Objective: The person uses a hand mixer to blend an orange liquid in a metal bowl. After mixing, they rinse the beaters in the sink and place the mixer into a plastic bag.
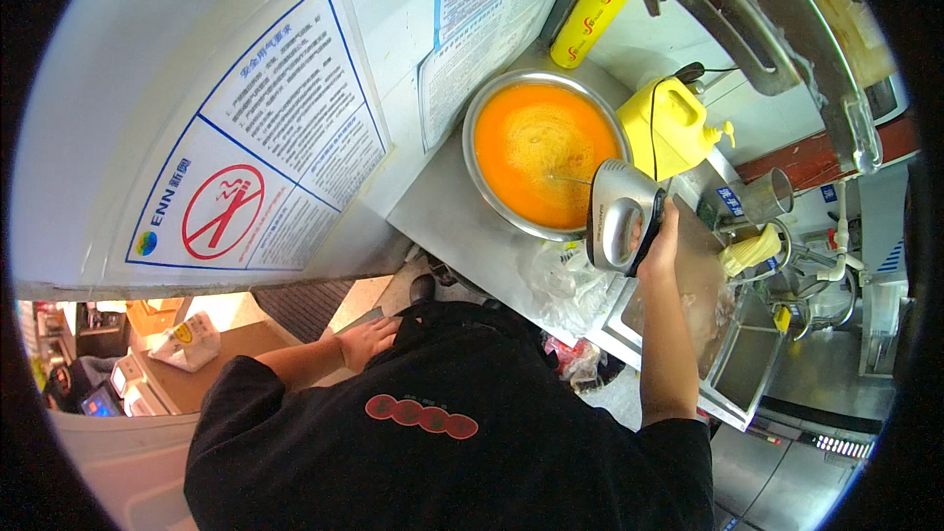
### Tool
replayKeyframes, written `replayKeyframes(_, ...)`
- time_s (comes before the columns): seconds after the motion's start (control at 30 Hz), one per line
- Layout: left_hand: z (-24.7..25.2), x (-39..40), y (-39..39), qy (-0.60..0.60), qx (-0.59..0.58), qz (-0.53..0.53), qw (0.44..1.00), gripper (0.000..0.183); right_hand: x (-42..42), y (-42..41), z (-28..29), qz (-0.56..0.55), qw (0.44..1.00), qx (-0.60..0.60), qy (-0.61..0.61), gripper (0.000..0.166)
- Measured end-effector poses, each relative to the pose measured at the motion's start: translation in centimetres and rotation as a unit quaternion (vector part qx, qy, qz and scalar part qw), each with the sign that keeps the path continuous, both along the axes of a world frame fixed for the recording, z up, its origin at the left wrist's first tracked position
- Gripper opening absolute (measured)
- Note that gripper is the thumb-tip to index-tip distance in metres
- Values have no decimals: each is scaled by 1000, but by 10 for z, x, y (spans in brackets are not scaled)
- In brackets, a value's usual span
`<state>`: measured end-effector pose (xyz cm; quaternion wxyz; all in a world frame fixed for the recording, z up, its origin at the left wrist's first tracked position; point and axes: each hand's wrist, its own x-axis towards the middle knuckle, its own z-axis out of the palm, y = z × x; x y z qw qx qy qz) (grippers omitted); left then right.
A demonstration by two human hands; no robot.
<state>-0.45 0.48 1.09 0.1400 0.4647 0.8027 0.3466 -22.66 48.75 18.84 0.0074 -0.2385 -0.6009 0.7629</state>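
Note:
My right hand [664, 243] grips the handle of a silver and black electric hand mixer [616, 217], held over the near right rim of a steel bowl [479, 192]. Deep orange liquid [509, 140], perhaps beaten egg, fills much of the bowl, with paler froth [549, 136] swirled across its middle. A thin metal beater shaft [571, 178] runs from the mixer into the liquid; its lower end is hidden. On the black shirt at my waist rests my left hand [371, 343], holding nothing that I can see.
The bowl stands on a steel counter [450, 181] in a wall corner. Crumpled clear plastic bags [568, 280] lie before it. Beside it are a yellow pump jug [667, 129], crossed by a black cord, and a yellow roll [590, 18]. A metal bracket [730, 15] overhangs the right; sinks lie beyond.

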Motion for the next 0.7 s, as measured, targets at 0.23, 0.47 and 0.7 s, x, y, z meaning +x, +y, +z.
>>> replayKeyframes(0.23,-10,-1,-3,-1,9,3,1000,73,17,7,-9,-9,998,-60,0,49)
replayKeyframes(0.47,-11,-6,-4,-34,-2,0,999,70,38,-2,-8,-67,994,-81,34,56)
replayKeyframes(0.7,-27,-10,-5,31,-21,-20,999,82,63,-3,-17,-130,981,-133,61,61)
